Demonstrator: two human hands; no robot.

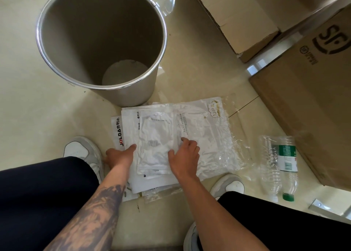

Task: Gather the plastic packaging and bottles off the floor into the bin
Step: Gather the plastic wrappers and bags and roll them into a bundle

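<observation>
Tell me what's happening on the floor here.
A person crouches over a stack of plastic packaging on the floor. The left hand is at the stack's left edge and the right hand presses flat on top; nothing is lifted yet. The metal bin just beyond looks empty. Two clear bottles lie to the right, untouched, beside cardboard boxes.

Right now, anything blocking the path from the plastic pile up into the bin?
Nothing visible. Both hands, left hand and right hand, rest on the plastic packaging pile, which lies right against the bin's base. The bin is open-topped and looks empty. Two bottles lie off to the right, clear of the path.
</observation>
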